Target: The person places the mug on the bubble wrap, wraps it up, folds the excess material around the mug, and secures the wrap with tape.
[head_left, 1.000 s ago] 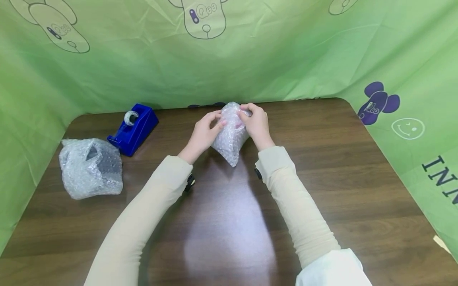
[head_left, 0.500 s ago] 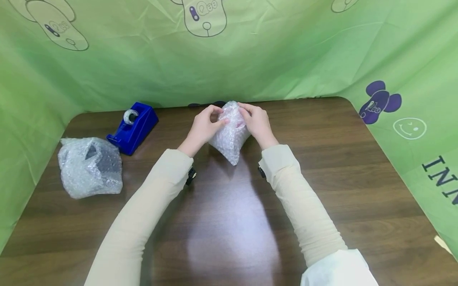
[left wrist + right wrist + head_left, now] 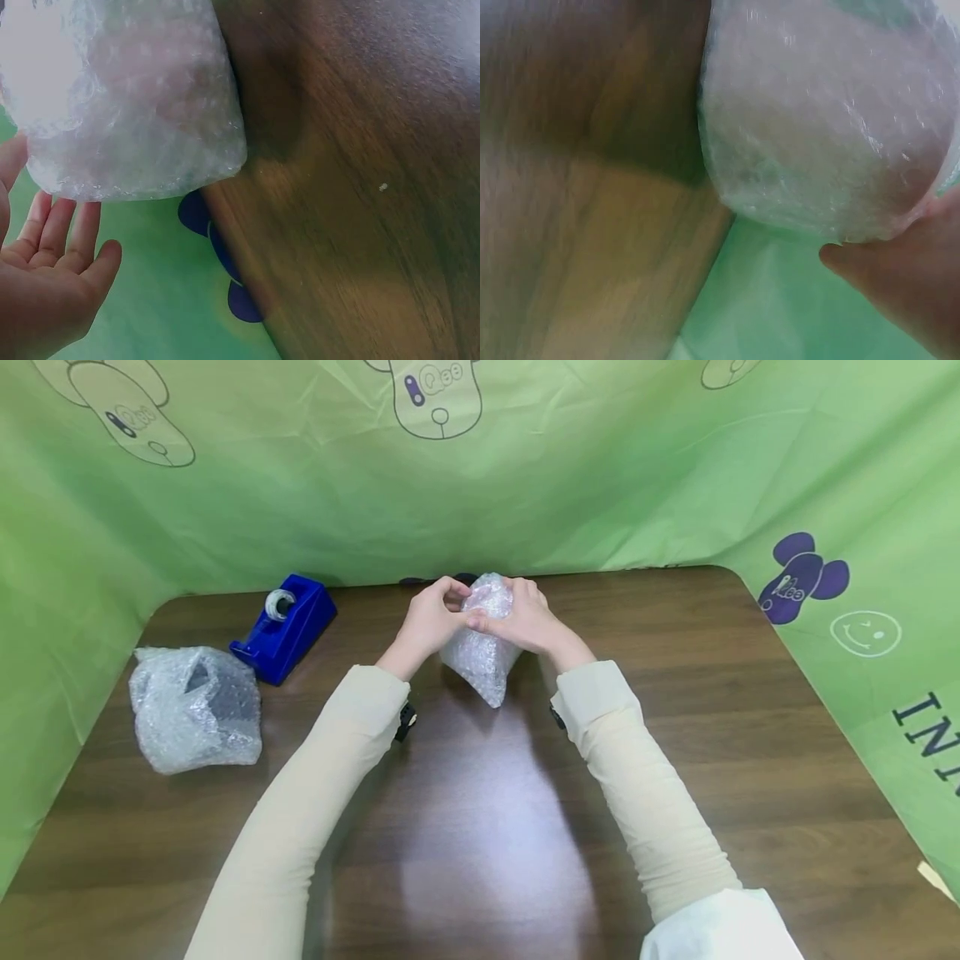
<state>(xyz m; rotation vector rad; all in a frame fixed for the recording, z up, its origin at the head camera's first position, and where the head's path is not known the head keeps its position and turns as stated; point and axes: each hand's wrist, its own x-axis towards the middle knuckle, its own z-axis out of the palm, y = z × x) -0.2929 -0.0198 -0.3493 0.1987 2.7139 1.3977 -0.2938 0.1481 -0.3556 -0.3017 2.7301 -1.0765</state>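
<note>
Head view: bubble-wrap bundle [image 3: 482, 662] at the back of the bench [image 3: 480, 852], between left hand [image 3: 431, 620] and right hand [image 3: 528, 620], long axis front-to-back, pointed end nearest; right thumb crosses to left thumb | Left wrist: thumb and fingers lightly pinch its edge | Right wrist: hand grips its other side

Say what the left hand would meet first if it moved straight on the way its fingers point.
Most likely the bubble-wrap packet: the left hand is at its edge, though exact depth is unclear.

Hands [image 3: 430, 620] hold bubble-wrap bundle [image 3: 483, 664], grip partly hidden; tape dispenser [image 3: 298, 631] left.
</note>
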